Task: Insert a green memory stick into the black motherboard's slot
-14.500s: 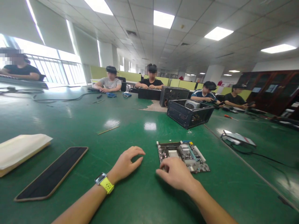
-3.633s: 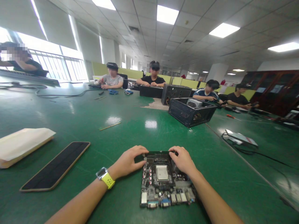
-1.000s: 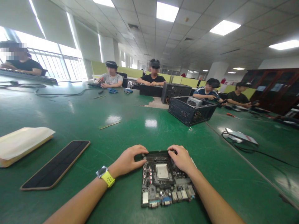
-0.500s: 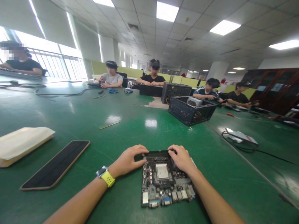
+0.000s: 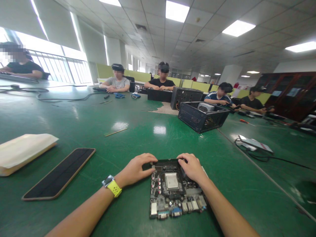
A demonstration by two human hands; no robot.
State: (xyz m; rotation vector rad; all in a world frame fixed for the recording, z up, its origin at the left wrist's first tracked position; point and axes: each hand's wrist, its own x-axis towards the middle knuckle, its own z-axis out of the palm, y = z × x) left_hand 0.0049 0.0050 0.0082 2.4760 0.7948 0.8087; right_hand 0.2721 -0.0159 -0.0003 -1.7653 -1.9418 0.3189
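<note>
Two hands point(image 5: 134, 169), one motherboard point(image 5: 172, 191)

Table point(image 5: 133, 144): green, with white glare patches. Circuit board point(image 5: 174, 195): dark, bearing a silver-grey square plate point(image 5: 171, 181), a blue port point(image 5: 176, 211) and red-and-white round components point(image 5: 159, 184). Watch strap point(image 5: 114, 188): neon yellow, dotted with holes. Flat slab point(image 5: 61, 172): black, tan-edged. Paper-topped stack point(image 5: 24, 149): cream. Open computer case point(image 5: 192, 117): black, perforated pattern. Screwdriver point(image 5: 243, 121): orange-handled. Partitions point(image 5: 201, 87): lime. Cabinet point(image 5: 288, 98), dimly seen: apparently reddish brown.
</note>
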